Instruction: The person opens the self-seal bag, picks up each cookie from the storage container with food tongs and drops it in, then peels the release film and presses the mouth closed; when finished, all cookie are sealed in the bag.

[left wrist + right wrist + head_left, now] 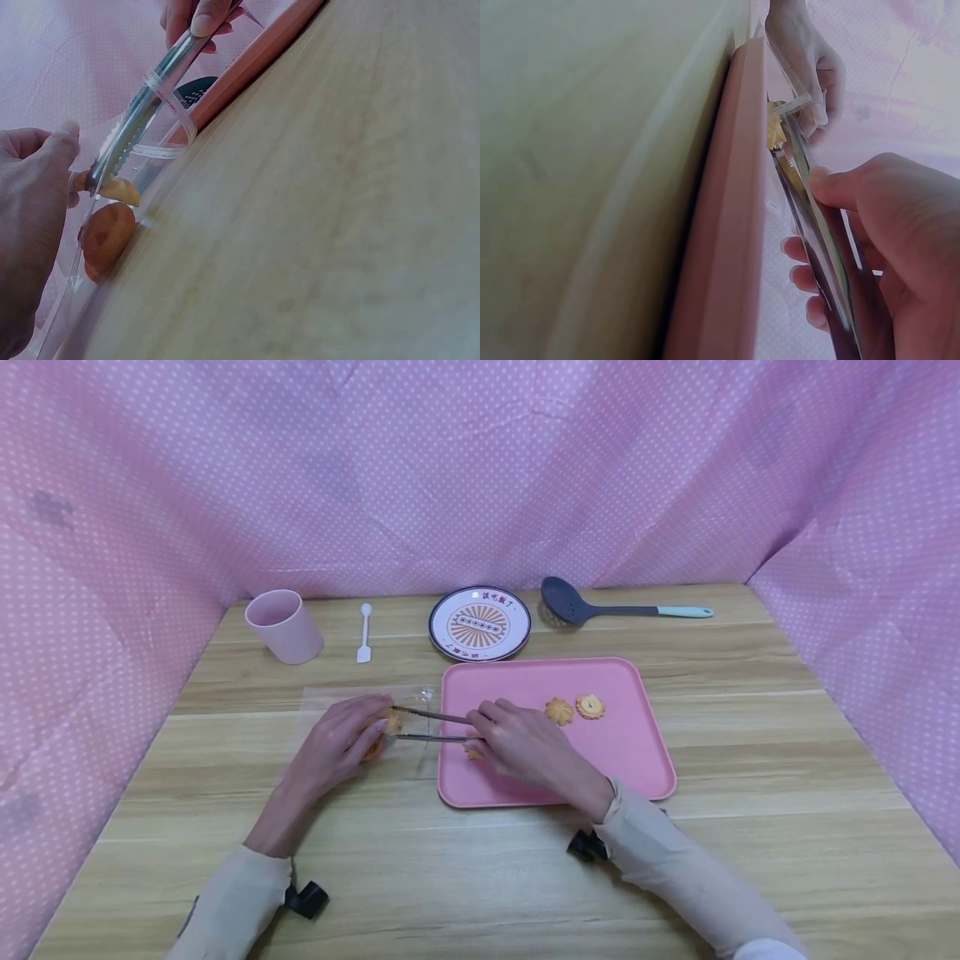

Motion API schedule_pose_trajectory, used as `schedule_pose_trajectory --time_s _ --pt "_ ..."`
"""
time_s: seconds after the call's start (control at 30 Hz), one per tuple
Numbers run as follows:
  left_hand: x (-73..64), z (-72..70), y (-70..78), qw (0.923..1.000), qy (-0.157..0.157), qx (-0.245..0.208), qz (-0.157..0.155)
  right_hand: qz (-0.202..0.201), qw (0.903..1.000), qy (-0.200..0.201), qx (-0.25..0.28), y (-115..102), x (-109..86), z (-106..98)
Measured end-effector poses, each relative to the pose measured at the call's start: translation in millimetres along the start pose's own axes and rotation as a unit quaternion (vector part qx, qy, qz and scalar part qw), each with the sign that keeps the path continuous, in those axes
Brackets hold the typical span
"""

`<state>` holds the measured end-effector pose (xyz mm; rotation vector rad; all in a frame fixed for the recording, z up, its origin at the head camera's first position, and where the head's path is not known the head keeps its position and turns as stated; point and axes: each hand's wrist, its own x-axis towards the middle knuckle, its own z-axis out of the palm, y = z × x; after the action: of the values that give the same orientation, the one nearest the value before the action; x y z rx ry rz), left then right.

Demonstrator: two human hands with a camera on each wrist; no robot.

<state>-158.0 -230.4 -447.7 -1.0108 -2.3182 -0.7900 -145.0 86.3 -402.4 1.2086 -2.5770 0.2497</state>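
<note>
backed by dotted pink curtain (465, 468). gripping metal tongs (174, 60) in right hand (525, 739), inserted into clear bag (317, 700); pinching bag in left hand (341, 737). showing cookies (109, 234) inside bag (plus more on pink tray (615, 756)).

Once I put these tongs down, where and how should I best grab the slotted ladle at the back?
Probably by its handle's mint end, coming from the front right with your right hand: the ladle lies with its bowl to the left, and its handle points right, past the tray's right edge.
</note>
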Motion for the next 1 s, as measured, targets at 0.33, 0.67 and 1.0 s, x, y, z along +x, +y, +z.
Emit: schedule_pose_trajectory --time_s 0.33,0.67,1.0 --pt "1.0 0.3 0.9 1.0000 0.000 0.004 0.004 -0.001 1.0000 0.003 -0.008 -3.6 5.6 2.9" --pt "1.6 1.6 0.4 0.9999 0.009 0.001 0.008 0.009 1.0000 0.001 -0.003 -4.1 5.8 4.0" --pt "0.8 0.3 0.7 1.0000 0.002 0.002 0.000 0.018 0.9998 -0.006 0.011 0.1 -3.8 -1.5"
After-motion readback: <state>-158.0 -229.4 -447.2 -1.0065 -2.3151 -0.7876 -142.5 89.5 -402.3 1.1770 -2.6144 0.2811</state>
